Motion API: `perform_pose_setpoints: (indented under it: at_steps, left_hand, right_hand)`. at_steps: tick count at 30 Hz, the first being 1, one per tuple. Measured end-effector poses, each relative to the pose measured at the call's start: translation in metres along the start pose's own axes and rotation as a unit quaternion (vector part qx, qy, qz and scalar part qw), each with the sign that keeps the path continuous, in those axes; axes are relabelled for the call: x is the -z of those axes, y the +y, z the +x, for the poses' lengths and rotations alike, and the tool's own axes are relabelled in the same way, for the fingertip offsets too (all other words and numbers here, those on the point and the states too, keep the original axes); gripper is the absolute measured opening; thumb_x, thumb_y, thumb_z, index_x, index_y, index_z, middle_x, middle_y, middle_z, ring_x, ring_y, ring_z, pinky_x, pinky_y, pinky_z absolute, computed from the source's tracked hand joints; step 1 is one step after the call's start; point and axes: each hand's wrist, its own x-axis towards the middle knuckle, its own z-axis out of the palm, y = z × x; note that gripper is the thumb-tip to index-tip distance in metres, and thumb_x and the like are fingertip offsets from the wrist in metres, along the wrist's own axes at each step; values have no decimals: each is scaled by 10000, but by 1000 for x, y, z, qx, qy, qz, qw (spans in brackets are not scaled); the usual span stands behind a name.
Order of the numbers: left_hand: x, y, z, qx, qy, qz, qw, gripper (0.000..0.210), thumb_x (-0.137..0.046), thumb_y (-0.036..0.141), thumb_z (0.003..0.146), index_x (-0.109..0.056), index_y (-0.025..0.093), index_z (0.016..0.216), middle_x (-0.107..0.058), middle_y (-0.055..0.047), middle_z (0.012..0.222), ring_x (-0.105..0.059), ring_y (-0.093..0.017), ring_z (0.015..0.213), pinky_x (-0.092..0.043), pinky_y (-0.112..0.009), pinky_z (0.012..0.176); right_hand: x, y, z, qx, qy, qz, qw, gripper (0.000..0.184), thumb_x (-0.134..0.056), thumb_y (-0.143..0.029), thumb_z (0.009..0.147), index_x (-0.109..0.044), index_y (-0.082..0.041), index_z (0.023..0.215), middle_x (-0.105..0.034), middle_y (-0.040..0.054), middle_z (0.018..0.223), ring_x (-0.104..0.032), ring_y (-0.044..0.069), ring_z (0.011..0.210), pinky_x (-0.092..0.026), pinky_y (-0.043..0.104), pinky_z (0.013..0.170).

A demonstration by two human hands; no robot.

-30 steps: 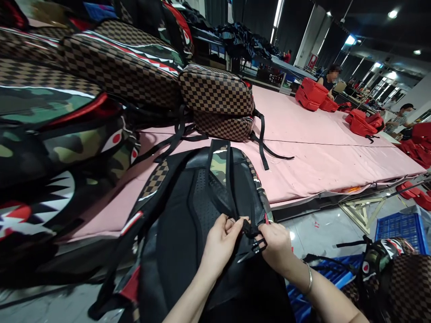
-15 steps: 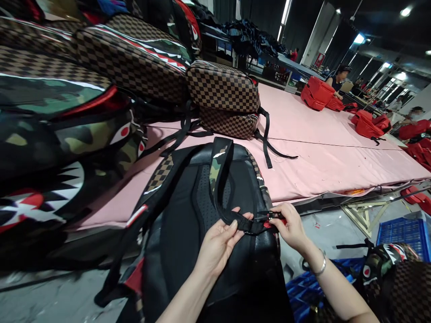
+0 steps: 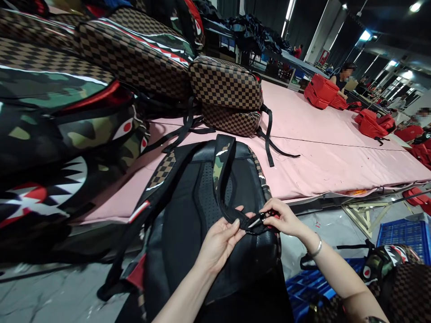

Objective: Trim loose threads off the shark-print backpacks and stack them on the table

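A backpack (image 3: 188,224) lies with its black padded back facing up, its top end on the pink-covered table. One shoulder strap (image 3: 220,179), black with a camouflage patch, loops over the back panel. My left hand (image 3: 224,235) is closed, pinching the lower end of this strap between thumb and fingers. To its right, my right hand (image 3: 281,217) grips what look like small thread snips (image 3: 257,222). Their metal blade points left and touches the strap end close to my left fingertips; the handle is mostly covered by my fingers. The other shoulder strap (image 3: 134,215) hangs down the bag's left side.
Checkered and camouflage backpacks (image 3: 134,54) are piled on the left of the pink table (image 3: 323,148). Red bags (image 3: 319,92) lie farther back, where people work. Blue crates (image 3: 400,233) stand on the floor at right, with more backpacks (image 3: 387,264) by them.
My right hand has moved slightly left, bringing the snips' blade against the strap end by my left fingers. My left hand keeps its hold. The view has shifted slightly.
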Motion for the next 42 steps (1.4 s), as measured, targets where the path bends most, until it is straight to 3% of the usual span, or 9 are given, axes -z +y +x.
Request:
perform_pose_setpoints:
  at_steps: [3,6,12,24,30,37,42]
  left_hand:
    - [1,-1,0,-5,-4,-2,1000,453,-614,37,726,-532,120,1164,-708,-118,957,-673,-205,869,-552,-269,734]
    - [2,-2,0,-12,-6,-2,1000,466,-630,41,711,-539,121,1161,-710,-111,950,-674,-204,863,-556,-271,736]
    - [1,-1,0,4,8,0,1000,472,-627,52,720,-508,102,1174,-706,-139,956,-666,-204,895,-545,-255,757]
    - [0,-1,0,0,7,1,1000,417,-608,54,737,-527,110,1143,-706,-133,963,-667,-202,893,-544,-254,749]
    - [1,-2,1,1,-3,-1,1000,524,-634,53,711,-484,118,1209,-711,-127,950,-665,-212,898,-547,-269,739]
    - [1,-2,1,-5,-6,-3,1000,497,-632,57,719,-486,98,1193,-711,-141,936,-666,-211,892,-545,-258,733]
    - [2,-3,2,-6,-8,-6,1000,433,-623,46,721,-507,98,1135,-714,-136,910,-666,-210,892,-545,-242,716]
  right_hand:
    - [-1,1,2,-18,21,49,998,187,-509,-350,857,-541,-186,942,-564,21,808,-536,144,719,-442,278,659]
    - [4,8,6,23,38,-30,999,164,-510,-323,861,-572,-180,914,-586,41,798,-544,171,769,-435,322,712]
    - [13,20,8,76,4,-92,993,148,-515,-298,867,-586,-174,905,-623,60,807,-555,181,783,-447,335,712]
    - [19,14,7,85,-6,-126,988,170,-493,-314,883,-587,-181,931,-613,66,823,-550,187,796,-452,342,708]
    - [14,10,11,98,-31,-123,987,166,-494,-317,884,-582,-178,904,-632,65,830,-553,183,787,-444,332,704]
    - [11,10,14,106,-24,-136,985,173,-489,-302,887,-591,-167,852,-625,62,773,-544,183,751,-430,323,683]
    - [16,8,11,106,-49,-140,983,172,-493,-313,885,-583,-172,923,-618,61,823,-538,177,768,-433,324,706]
